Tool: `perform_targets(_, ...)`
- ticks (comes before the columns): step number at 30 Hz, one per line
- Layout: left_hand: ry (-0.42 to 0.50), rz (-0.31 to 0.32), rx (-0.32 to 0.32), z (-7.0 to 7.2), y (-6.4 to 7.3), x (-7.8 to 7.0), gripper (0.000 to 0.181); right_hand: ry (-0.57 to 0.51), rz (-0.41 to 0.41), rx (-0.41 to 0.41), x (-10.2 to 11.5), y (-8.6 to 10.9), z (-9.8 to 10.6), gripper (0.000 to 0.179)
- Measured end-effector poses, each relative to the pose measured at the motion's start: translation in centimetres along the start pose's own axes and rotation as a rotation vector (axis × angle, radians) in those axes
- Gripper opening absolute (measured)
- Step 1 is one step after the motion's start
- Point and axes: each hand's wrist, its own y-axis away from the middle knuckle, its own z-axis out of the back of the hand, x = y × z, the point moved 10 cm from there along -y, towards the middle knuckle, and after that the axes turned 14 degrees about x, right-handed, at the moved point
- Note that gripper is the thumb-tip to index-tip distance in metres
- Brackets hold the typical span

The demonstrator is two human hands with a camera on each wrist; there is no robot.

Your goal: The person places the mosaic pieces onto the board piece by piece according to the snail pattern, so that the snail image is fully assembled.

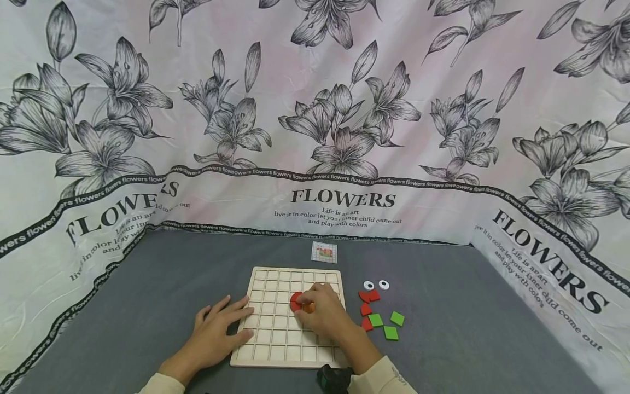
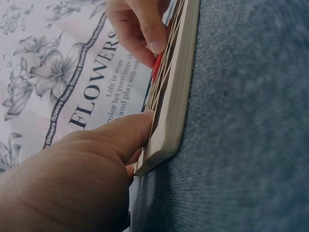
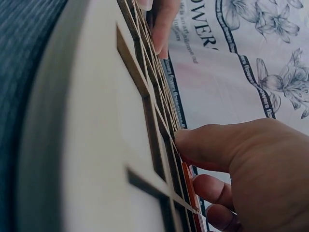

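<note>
A pale wooden grid board (image 1: pixel 266 323) lies on the grey cloth. My left hand (image 1: pixel 216 328) rests at its left edge, fingers spread, with thumb and fingertips on the rim. Over the upper middle of the grid, my right hand (image 1: pixel 325 312) has its thumb and index finger bent around a small red piece (image 1: pixel 295 302). An orange piece (image 1: pixel 308 308) shows partly beneath that hand. The right wrist view shows the thumb down at the grid bars, beside an orange-red edge (image 3: pixel 190 186). The palm hides the cells behind it.
Right of the board lie several red pieces (image 1: pixel 366 310), several green squares (image 1: pixel 391 332) and two round eye pieces (image 1: pixel 384 284). A small picture card (image 1: pixel 324 252) lies behind the board. A dark object (image 1: pixel 333 378) sits by the right sleeve. A flower-printed curtain (image 1: pixel 344 213) borders the table.
</note>
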Motion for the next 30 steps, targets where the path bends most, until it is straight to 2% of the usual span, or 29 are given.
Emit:
perform_targets(17,0.001,-0.003,0.003,-0.1,0.0,-0.1,0.046,-0.032,-0.008,0.014,-0.2,0.1,-0.2,0.011)
perform_targets(25,-0.012,0.002,-0.001,0.0,0.0,0.0,0.047,0.004,0.084,-0.023,0.9,0.1,0.1,0.017)
perform_targets(30,-0.014,0.008,0.000,-0.1,0.0,0.0,0.048,0.041,0.063,-0.040,0.9,0.3,0.4,0.017)
